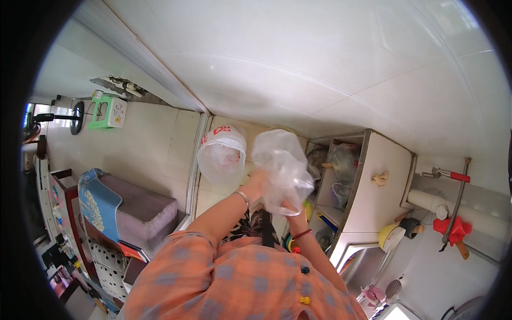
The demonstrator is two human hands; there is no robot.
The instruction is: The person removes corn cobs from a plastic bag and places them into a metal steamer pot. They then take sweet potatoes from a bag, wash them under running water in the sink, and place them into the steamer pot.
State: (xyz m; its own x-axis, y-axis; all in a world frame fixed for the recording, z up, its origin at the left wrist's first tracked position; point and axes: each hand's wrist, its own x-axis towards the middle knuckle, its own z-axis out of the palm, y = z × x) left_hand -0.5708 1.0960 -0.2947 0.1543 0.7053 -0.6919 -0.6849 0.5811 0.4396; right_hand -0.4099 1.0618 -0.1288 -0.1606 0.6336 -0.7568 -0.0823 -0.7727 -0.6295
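A thin, clear plastic bag (282, 164) is held up in front of me, crumpled and partly blurred. My left hand (258, 185), with a silver bangle at the wrist, grips its left side; the fingers are partly hidden by the film. At the bag's lower right edge, my right hand (294, 209) holds the plastic, and a dark red bead bracelet circles that wrist. On the floor to the left of the bag stands a bin (222, 170) lined with a whitish bag bearing red writing, with crumpled plastic inside.
Right of me, open shelves (326, 186) hold bagged items below a counter (370, 192) with a ginger root (380, 179). A sink (362, 266) lies lower right. Left, beyond a door track (196, 168), are a covered purple-grey block-shaped seat (146, 202) and a green stool (108, 113).
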